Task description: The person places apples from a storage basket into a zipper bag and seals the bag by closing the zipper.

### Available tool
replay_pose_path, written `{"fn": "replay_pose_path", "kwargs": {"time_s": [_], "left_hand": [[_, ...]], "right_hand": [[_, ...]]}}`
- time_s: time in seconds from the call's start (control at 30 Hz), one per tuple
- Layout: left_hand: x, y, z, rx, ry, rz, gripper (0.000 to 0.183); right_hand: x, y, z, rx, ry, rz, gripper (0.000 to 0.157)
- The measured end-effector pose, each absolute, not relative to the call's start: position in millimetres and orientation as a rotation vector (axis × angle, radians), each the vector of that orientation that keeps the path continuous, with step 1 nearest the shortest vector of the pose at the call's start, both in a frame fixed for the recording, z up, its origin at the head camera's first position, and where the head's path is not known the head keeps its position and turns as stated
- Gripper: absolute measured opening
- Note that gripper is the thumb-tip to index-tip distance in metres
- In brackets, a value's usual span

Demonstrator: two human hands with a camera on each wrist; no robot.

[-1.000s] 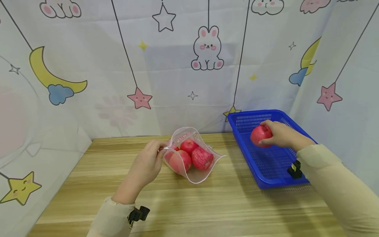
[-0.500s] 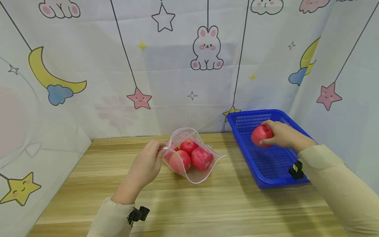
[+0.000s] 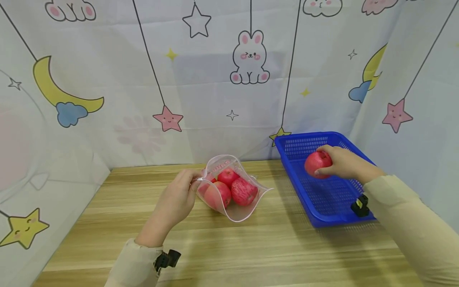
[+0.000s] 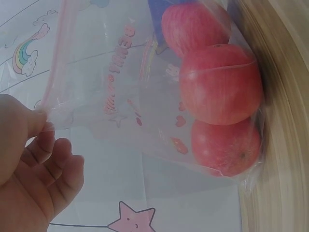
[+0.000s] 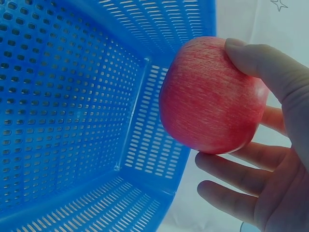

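My left hand [image 3: 179,195] pinches the top edge of a clear zip bag [image 3: 239,215] between thumb and fingers. Several red apples [image 3: 244,191] lie inside the bag, whose mouth gapes wide. In the left wrist view, apples [image 4: 222,84] show through the printed plastic, low in the bag near the tabletop. My right hand [image 3: 342,162] grips another red apple [image 3: 317,164] over the blue basket [image 3: 299,191]. The right wrist view has this apple [image 5: 212,94] held by the thumb and fingers, above the slotted basket floor.
The wooden table [image 3: 229,255] carries the bag at its middle and the basket at the right. A white curtain [image 3: 208,79] printed with stars, moons and a bunny hangs behind. Small black cameras [image 3: 167,259] sit on both wrists.
Almost nothing differs. The right hand with its apple has shifted very slightly to the right over the basket; the left hand keeps its pinch on the bag.
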State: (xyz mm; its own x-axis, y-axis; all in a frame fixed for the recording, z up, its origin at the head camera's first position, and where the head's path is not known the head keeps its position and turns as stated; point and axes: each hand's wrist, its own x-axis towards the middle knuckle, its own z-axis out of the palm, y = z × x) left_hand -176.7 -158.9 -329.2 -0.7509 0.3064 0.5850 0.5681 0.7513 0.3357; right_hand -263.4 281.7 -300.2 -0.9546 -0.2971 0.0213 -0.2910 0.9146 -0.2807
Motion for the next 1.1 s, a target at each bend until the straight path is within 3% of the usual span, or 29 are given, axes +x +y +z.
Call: {"fn": "replay_pose_path", "kwargs": {"time_s": [1.1], "left_hand": [[-176,-159,-329,-0.666,-2.444,-0.695,0.017]], "right_hand": [[-245,275,-290,-0.522,3.082,-0.453,0.077]]}}
